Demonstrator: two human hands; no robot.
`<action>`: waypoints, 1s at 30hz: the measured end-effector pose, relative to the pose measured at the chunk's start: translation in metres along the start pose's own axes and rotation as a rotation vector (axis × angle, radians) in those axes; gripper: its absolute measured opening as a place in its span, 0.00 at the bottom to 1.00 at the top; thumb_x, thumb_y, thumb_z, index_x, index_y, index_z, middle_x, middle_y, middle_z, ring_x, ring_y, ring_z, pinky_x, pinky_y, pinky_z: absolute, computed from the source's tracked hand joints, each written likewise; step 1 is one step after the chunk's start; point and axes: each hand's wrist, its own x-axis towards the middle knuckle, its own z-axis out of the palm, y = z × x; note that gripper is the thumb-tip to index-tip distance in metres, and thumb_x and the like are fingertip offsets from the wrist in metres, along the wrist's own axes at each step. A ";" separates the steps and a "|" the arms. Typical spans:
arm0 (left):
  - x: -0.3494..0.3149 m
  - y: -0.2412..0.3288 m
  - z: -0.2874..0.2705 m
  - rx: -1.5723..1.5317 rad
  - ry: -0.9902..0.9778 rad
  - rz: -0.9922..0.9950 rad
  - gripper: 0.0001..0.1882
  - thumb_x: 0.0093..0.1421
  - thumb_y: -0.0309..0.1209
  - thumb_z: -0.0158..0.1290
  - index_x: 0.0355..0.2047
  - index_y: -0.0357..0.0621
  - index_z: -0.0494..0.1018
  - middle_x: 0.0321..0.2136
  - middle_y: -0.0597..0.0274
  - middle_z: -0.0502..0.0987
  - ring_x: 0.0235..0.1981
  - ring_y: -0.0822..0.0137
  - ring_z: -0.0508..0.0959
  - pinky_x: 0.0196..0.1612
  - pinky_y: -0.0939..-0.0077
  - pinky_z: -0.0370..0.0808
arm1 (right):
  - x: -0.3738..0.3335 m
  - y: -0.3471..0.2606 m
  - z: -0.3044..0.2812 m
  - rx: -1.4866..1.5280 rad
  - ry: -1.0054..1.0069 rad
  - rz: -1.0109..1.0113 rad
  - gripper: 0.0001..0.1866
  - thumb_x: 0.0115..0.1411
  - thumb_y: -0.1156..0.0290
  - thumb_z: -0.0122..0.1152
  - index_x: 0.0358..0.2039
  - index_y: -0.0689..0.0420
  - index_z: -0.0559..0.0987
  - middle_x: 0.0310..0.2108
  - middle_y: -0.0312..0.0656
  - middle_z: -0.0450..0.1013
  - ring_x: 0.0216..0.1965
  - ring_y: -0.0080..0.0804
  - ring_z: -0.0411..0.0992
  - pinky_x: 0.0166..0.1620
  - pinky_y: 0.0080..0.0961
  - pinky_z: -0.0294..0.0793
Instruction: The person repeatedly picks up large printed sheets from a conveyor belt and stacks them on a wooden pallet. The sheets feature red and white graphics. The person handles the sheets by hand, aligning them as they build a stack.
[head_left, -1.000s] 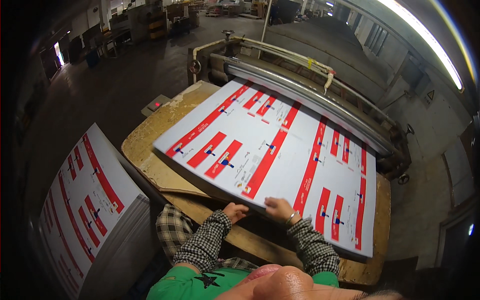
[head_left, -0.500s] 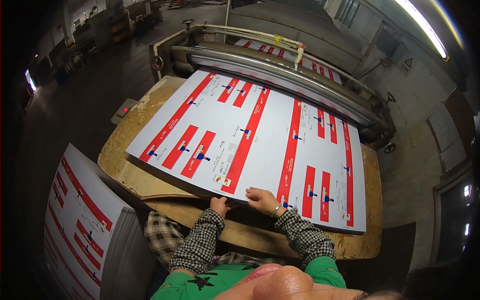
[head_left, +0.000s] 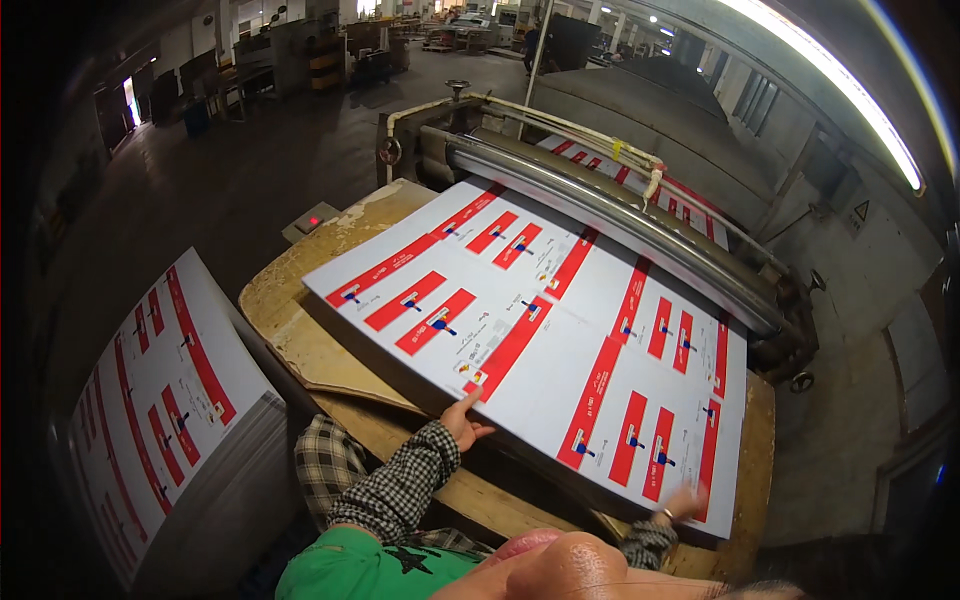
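A large printed sheet (head_left: 520, 395), white with red bands and small blue pictures, lies on top of a thick stack on a worn wooden board. Beyond it another printed sheet (head_left: 590, 265) reaches up to the metal roller (head_left: 600, 220); the print breaks where the two meet. My left hand (head_left: 463, 422) is at the near edge of the stack, fingers apart, one fingertip at the sheet's edge. Over the near right corner of the sheet is my right hand (head_left: 685, 503), smeared by motion, so its fingers cannot be read.
A second tall stack of similar printed sheets (head_left: 165, 400) stands at the left. The wooden board (head_left: 275, 285) sticks out around the main stack. A handwheel (head_left: 803, 382) and a pipe frame (head_left: 560, 122) belong to the roller machine. A small box with a red light (head_left: 314, 221) sits at the board's left.
My hands have parted: the right has moved to the sheet's near right corner, the left remains at the near edge. The top sheet has advanced into the rollers, exposing another. The view has shifted.
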 end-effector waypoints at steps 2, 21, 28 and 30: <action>-0.001 0.009 0.011 0.028 -0.032 0.102 0.24 0.58 0.40 0.51 0.51 0.42 0.62 0.46 0.58 0.71 0.46 0.61 0.72 0.48 0.56 0.68 | 0.038 0.034 -0.055 -0.427 0.473 0.094 0.28 0.52 0.57 0.59 0.44 0.67 0.70 0.38 0.57 0.71 0.42 0.47 0.70 0.46 0.37 0.70; -0.045 0.027 -0.144 -0.210 0.168 0.673 0.19 0.56 0.26 0.45 0.48 0.31 0.66 0.46 0.48 0.71 0.49 0.57 0.71 0.51 0.66 0.68 | 0.076 0.139 -0.152 -0.159 0.070 0.852 0.21 0.54 0.56 0.57 0.22 0.65 0.74 0.17 0.45 0.71 0.13 0.31 0.64 0.16 0.26 0.60; -0.043 0.268 -0.239 -0.047 0.861 1.002 0.17 0.50 0.31 0.56 0.36 0.29 0.72 0.33 0.45 0.76 0.33 0.58 0.77 0.35 0.67 0.75 | 0.110 0.092 -0.158 -0.066 -0.036 0.298 0.21 0.53 0.57 0.57 0.23 0.68 0.76 0.18 0.49 0.72 0.18 0.39 0.69 0.22 0.32 0.68; -0.049 0.293 -0.219 -0.006 0.648 0.837 0.18 0.50 0.31 0.56 0.37 0.29 0.72 0.34 0.46 0.77 0.33 0.57 0.78 0.36 0.68 0.75 | 0.115 0.060 -0.161 -0.044 -0.086 0.084 0.22 0.53 0.57 0.56 0.23 0.69 0.76 0.18 0.50 0.72 0.19 0.41 0.71 0.24 0.33 0.70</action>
